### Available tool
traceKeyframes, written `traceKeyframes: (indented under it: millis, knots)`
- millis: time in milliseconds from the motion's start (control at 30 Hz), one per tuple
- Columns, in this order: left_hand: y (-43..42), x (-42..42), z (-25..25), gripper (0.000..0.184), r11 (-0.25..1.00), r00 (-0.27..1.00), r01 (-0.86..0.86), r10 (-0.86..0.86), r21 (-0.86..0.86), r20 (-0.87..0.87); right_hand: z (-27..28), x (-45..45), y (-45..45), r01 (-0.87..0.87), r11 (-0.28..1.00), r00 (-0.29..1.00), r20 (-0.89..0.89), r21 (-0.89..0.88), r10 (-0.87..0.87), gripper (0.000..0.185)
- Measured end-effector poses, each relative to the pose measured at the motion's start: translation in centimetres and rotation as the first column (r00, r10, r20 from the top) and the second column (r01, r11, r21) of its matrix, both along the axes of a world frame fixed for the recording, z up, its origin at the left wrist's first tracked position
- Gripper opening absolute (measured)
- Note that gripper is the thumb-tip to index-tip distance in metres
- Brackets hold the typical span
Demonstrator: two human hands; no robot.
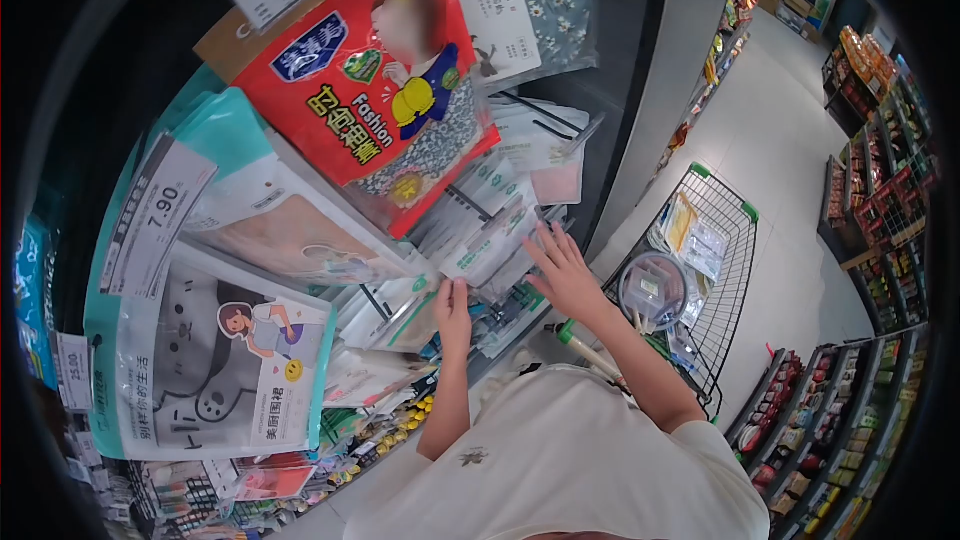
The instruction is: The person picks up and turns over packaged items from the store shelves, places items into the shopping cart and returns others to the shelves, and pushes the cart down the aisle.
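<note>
My left hand (454,316) is at the lower edge of the hanging packets, thumb and fingers closed on the edge of a clear plastic packet (405,323). Just to its right, my right hand (568,272) has its fingers spread against a clear packet with green print (490,248). Above both hands hangs a red "Fashion" packet (345,90) with patterned fabric showing through its window. To the left hang a white and teal packet (290,225) and a grey apron packet (215,355) with a cartoon figure.
A wire shopping cart (735,280) with green corners stands to my right, holding a round clear-lidded container (652,290) and packets. Price tags (160,215) jut out from the rack. Stocked shelves (840,420) line the aisle's far side. Small goods hang low on the left.
</note>
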State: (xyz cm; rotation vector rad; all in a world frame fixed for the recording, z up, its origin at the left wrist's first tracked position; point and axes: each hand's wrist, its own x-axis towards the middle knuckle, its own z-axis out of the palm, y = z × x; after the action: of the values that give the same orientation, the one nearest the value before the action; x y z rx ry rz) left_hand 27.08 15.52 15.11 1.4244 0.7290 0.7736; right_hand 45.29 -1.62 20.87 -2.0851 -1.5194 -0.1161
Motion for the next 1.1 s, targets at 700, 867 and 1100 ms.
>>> traceKeyframes:
  millis: [700, 867, 1100]
  knots:
    - [-7.5, 6.7, -11.3, 0.047, 0.742, 0.625, 0.664, -0.619, -0.095, -0.475, -27.5, 1.6, -32.5, 0.669, 0.296, 0.063, -0.344, -0.682, -0.937, 0.040]
    - [-11.3, 13.0, -14.5, 0.054, 0.566, 0.468, 0.822, -0.612, 0.060, -0.637, -27.6, 1.3, -32.4, 0.635, 0.337, 0.047, -0.401, -0.695, -0.915, 0.036]
    - [-15.7, 16.1, -15.2, 0.058, 0.429, 0.390, 0.886, -0.481, 0.177, -0.786, -26.5, 3.5, -32.7, 0.846, 0.252, -0.115, -0.621, -0.471, -0.776, 0.031]
